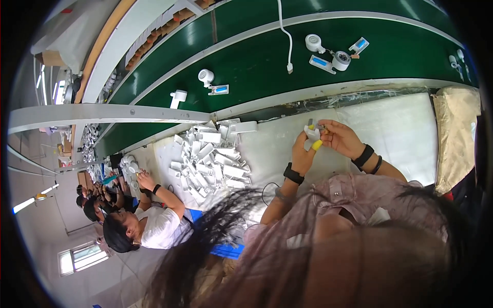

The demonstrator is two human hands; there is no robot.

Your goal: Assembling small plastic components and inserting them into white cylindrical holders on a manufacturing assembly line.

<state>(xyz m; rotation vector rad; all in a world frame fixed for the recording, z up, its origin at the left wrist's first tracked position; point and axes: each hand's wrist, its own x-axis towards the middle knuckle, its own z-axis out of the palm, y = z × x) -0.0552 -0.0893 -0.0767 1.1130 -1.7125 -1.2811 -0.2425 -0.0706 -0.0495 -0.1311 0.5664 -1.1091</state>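
Note:
My left hand (302, 155) is closed round a small white plastic part (312, 134), held up over the work surface. Yellow covers show at the tips of its thumb and a finger. Right beside it, my right hand (343, 139) has its fingers pinched together at the part's edge. What sits between those fingertips is too small to make out. To the left of my hands lies a large heap of white plastic housings (213, 159) like the part in my hand.
Beyond a raised edge runs a green conveyor belt (246, 66) carrying white round-headed units (314, 43) and white pieces with blue inserts (321, 63). A white cable (289, 46) hangs over it. Brown wrapping (457, 138) stands at right. A co-worker (164, 226) sits at left.

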